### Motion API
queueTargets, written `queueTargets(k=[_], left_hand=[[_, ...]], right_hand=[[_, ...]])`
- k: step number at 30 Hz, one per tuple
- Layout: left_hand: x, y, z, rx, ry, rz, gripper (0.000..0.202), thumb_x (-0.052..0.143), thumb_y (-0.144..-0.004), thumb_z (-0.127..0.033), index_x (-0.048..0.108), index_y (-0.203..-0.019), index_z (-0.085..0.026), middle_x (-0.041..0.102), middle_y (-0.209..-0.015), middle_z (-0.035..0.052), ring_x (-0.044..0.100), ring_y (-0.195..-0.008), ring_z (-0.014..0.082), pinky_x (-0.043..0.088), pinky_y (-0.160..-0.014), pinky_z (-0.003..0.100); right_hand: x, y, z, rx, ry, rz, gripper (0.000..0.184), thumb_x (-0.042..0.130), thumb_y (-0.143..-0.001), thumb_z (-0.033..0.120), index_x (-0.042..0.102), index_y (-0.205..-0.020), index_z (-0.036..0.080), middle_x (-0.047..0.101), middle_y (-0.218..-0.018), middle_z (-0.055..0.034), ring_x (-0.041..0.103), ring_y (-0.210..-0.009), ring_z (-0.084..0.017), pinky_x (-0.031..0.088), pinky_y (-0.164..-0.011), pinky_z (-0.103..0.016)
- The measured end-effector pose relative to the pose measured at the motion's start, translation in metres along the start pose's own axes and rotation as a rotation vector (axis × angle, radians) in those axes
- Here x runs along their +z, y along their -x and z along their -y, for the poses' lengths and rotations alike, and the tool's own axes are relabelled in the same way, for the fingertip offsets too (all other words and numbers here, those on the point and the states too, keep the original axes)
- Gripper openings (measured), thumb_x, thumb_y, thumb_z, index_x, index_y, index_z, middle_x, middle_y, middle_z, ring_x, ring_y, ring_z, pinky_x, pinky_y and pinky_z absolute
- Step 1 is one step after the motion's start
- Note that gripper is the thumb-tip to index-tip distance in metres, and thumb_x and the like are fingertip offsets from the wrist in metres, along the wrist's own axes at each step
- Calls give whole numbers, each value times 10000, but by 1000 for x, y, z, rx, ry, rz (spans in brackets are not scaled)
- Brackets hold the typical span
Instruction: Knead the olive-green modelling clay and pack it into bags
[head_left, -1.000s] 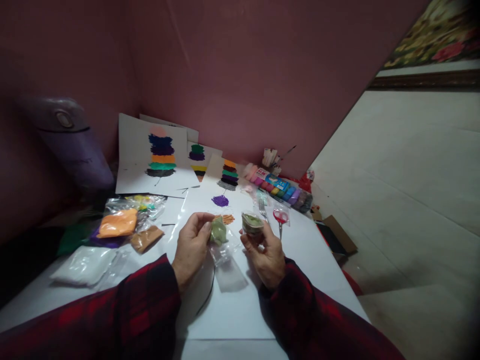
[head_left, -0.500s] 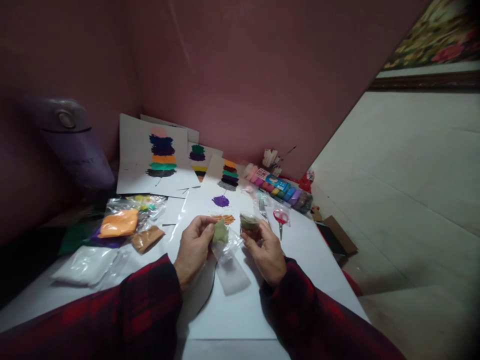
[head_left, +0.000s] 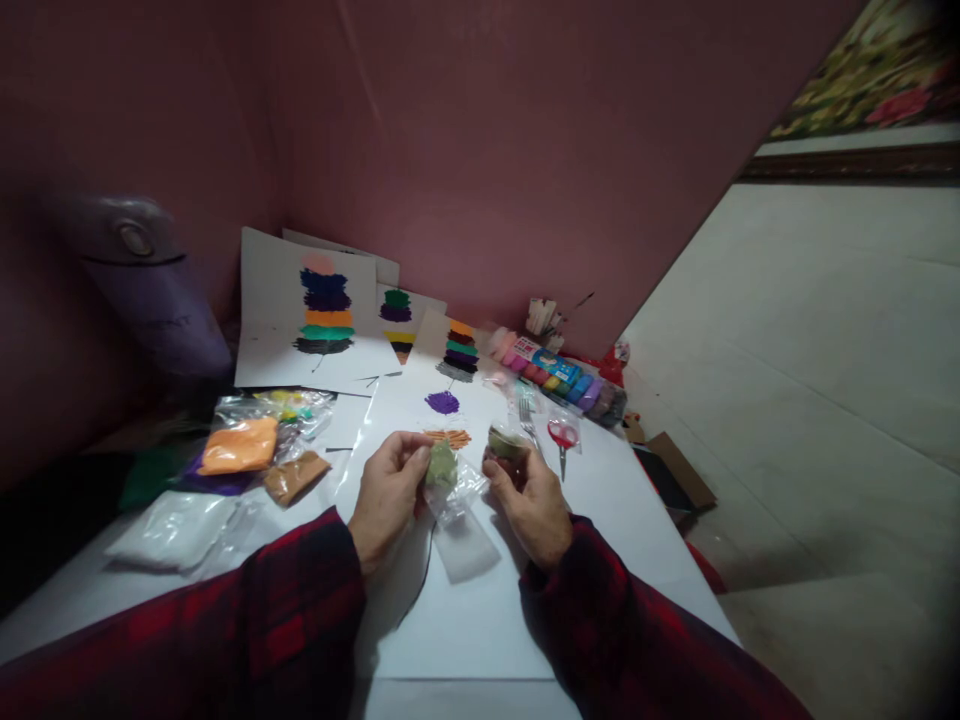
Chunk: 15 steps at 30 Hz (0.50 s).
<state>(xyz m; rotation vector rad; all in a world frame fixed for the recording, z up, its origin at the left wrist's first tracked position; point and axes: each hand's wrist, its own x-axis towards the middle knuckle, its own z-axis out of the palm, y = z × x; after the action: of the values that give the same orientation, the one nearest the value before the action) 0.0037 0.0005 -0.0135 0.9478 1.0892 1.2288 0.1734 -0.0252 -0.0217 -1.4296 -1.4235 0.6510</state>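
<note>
My left hand (head_left: 386, 490) pinches a lump of olive-green clay (head_left: 442, 465) that sits in the mouth of a clear plastic bag (head_left: 459, 520) hanging down to the white sheet (head_left: 465, 620). My right hand (head_left: 531, 495) is closed around a second, smaller piece of the same green clay (head_left: 507, 441), held just to the right of the first. Both sleeves are red-and-black plaid. Just beyond the hands lie an orange fringed clay patch (head_left: 450, 437) and a purple one (head_left: 442, 402) on the sheet.
Bagged clay in orange (head_left: 238, 445), brown (head_left: 294, 477) and white (head_left: 174, 530) lies to the left. Red scissors (head_left: 562, 437), a fork (head_left: 526, 415) and a pack of coloured clay sticks (head_left: 559, 375) sit to the right. Papers with coloured stripes (head_left: 322, 310) lean at the wall. A cardboard box (head_left: 671, 470) stands off the table's right edge.
My right hand has lowered slightly and turned its clay piece closer to the left hand. The left hand's lump has sunk a little into the bag.
</note>
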Motion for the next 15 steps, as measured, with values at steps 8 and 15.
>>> queueTargets(k=[8,15], left_hand=[[0,-1,-3,-28,-40,-25,188,617,-792,-314,597,-885,-152,543,-582,-44,426,-394,69,339,-361,169],[0,-2,-3,-39,-35,-17,197,617,-800,-320,589,-896,-150,542,-582,-46,426,-395,64,338,-364,162]], right_hand=[[-5,-5,0,-51,239,29,128,658,-774,306,626,-758,183,496,-749,-4,476,-690,-173,392,-620,-307],[-5,-6,-3,-5,231,54,112,648,-756,291,619,-753,182,500,-746,-10,482,-730,-196,390,-660,-327]])
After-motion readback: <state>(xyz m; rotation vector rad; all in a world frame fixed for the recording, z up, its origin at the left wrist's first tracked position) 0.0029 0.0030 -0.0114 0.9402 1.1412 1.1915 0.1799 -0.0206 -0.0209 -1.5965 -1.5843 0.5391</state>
